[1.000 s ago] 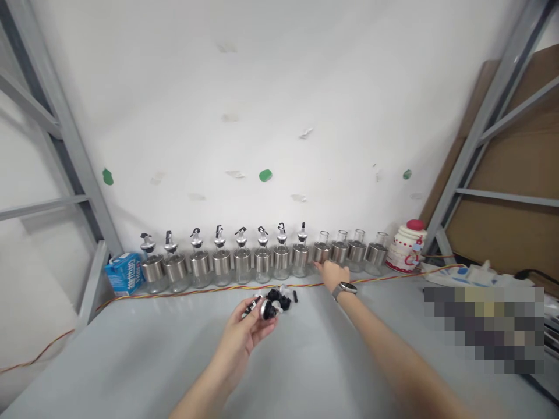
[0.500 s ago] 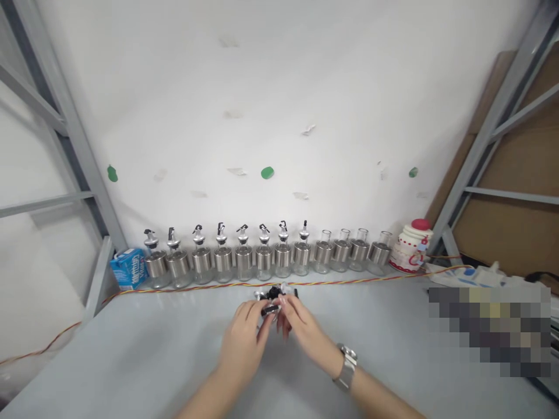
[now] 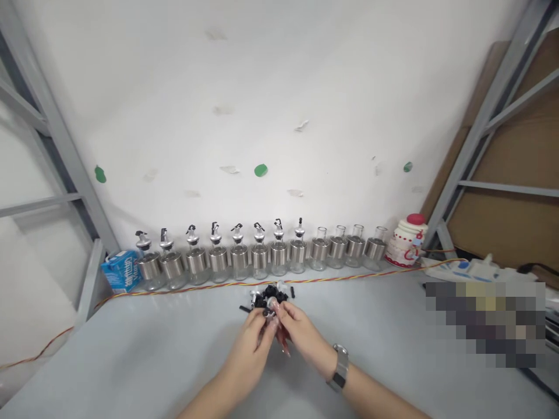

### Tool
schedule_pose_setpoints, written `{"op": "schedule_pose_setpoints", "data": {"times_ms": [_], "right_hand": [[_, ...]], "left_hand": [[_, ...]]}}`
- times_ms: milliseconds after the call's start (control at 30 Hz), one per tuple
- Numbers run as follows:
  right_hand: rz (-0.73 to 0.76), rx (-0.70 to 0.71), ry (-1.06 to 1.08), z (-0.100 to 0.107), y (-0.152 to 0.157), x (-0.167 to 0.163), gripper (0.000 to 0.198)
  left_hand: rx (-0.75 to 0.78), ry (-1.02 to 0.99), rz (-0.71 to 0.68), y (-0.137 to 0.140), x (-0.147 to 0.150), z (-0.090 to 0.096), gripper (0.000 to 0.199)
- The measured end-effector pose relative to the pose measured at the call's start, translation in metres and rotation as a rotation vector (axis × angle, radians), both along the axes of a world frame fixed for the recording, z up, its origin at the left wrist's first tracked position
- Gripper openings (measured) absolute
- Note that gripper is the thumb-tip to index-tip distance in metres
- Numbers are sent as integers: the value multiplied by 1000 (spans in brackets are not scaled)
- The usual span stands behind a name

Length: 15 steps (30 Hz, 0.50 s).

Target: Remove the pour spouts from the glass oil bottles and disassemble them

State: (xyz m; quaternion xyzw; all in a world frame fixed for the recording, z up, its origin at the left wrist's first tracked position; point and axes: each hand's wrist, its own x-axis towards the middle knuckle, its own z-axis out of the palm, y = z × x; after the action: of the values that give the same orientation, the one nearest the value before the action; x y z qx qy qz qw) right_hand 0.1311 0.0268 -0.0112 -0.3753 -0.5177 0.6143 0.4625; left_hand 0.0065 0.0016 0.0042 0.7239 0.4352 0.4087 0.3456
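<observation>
Crosswise, a twisted cord point(image 3: 314, 280) fronts the bottles point(image 3: 259, 256).

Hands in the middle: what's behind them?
Behind the left hand and right hand lie loose black parts, then the cord, then the bottles. The fingers partly cover the held piece, and anything directly beneath the hands is hidden.

Blue carton point(image 3: 121, 270): sits at the left end of your table point(image 3: 131, 349).
Twisted cord point(image 3: 231, 284): red and yellow, crosses the table before you.
Jar point(image 3: 404, 241): white with red trim and a red top, to your right.
Green spots point(image 3: 261, 170): 3 on your wall point(image 3: 349, 87).
Cardboard point(image 3: 515, 151): brown, behind the grey frame point(image 3: 506, 187) at your right.
</observation>
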Motion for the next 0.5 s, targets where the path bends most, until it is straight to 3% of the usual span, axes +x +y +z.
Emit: {"op": "schedule_pose_setpoints", "data": {"times_ms": [133,233,400,500], "right_hand": [[-7,-52,77,1,3,0,43],[-10,-45,40,3,5,2,42],[-105,235,-170,15,0,14,29],[-32,454,-398,23,-11,18,51]], "left_hand": [[-9,-24,-49,1,-1,4,28],[-28,-76,37,4,-4,4,27],[-226,-260,97,12,-6,0,37],[-290,-347,65,15,-5,-4,38]]}}
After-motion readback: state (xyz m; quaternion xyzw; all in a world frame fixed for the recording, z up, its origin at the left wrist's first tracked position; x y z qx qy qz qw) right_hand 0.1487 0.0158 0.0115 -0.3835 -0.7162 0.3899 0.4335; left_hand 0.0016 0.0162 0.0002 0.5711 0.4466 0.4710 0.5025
